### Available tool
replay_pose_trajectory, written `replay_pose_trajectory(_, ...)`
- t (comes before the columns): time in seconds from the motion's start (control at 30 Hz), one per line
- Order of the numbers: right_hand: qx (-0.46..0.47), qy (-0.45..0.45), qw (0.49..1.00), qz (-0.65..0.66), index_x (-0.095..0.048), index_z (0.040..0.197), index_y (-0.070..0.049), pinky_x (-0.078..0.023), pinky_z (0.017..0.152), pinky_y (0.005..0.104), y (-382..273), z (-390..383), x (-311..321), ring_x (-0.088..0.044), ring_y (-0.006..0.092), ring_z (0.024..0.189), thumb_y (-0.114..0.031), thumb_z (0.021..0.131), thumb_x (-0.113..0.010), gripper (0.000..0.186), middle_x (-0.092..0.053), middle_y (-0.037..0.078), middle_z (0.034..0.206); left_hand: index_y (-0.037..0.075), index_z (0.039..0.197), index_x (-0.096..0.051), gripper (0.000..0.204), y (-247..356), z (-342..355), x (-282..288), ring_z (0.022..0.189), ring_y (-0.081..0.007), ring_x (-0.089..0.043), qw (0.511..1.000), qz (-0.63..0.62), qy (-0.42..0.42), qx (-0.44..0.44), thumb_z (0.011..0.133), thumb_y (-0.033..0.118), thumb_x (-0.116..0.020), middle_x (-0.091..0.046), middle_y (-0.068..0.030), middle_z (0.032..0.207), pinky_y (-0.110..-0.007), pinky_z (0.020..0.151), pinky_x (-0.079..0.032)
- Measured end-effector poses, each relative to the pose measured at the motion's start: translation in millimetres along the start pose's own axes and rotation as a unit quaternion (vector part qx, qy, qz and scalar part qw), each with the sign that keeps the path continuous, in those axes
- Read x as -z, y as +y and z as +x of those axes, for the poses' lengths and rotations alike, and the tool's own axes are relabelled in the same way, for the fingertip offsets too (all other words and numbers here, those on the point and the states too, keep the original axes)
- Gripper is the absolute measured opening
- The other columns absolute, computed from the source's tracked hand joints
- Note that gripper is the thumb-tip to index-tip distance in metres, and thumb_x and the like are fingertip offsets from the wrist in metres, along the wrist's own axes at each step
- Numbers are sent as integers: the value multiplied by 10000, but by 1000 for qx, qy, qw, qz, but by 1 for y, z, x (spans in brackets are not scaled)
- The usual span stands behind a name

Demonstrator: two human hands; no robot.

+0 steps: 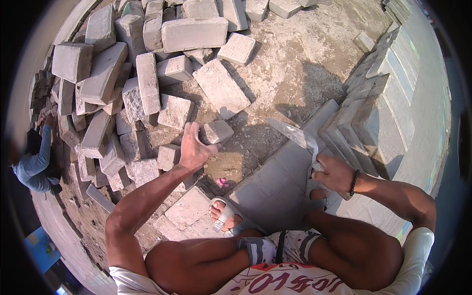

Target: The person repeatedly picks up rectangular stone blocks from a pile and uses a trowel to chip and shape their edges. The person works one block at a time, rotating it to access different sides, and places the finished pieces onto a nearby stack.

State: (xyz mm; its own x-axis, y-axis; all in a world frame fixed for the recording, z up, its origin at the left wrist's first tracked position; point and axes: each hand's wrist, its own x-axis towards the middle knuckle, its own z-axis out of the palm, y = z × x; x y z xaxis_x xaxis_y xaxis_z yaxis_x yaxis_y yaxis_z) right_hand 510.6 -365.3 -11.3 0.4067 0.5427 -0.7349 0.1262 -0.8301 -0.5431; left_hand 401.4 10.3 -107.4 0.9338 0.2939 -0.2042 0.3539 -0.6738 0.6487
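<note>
My left hand is closed on a small grey paving block, fingers at its left side and thumb below. The block is just above or on the bare dirt; I cannot tell which. In my right hand is a trowel, gripped by the handle, its pointed blade reaching left over the sandy ground. Beneath the trowel lies a strip of laid pavers running diagonally past my feet. A larger rectangular block lies flat on the dirt beyond my left hand.
A loose heap of grey blocks fills the left side. Stacked pavers rise along the right. A pink flower-like scrap lies near my sandalled foot. At far left another person in a blue sleeve reaches toward blocks.
</note>
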Motion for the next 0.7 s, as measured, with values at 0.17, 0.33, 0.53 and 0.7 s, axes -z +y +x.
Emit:
replay_pose_trajectory(0.17, 46, 40, 998, -5, -531, 994, 56, -489, 703, 499, -50, -8, -2, -648, 433, 753, -208, 890, -618, 297, -638, 250, 774, -19, 1038, -512, 617, 33, -2, 16, 904, -246, -494, 997, -49, -13, -52, 612, 232, -882, -484, -122, 947, -384, 814, -441)
replay_pose_trajectory(0.33, 173, 45, 984, -15, -495, 1030, 43, -465, 664, 505, -80, 18, -11, -622, 452, 748, -207, 894, -621, 311, -620, 247, 768, -12, 994, -499, 580, 51, 3, 38, 875, -204, -512, 996, -90, 18, 18, 625, 223, -879, -518, -122, 941, -354, 788, -450)
replay_pose_trajectory(0.53, 213, 51, 975, -47, -462, 1063, 44, -498, 711, 506, -101, 32, -12, -629, 457, 809, -209, 899, -610, 337, -637, 274, 851, -15, 994, -496, 570, 69, 10, 50, 843, -222, -520, 991, -113, 63, -24, 626, 200, -874, -521, -116, 905, -372, 766, -453)
replay_pose_trajectory(0.7, 71, 61, 982, -165, -485, 1050, 75, -495, 791, 539, -61, 95, 21, -623, 480, 895, -216, 885, -604, 356, -638, 302, 868, -23, 979, -496, 560, 75, 6, 62, 788, -264, -530, 986, -72, 118, -88, 627, 190, -876, -516, -146, 888, -397, 716, -455)
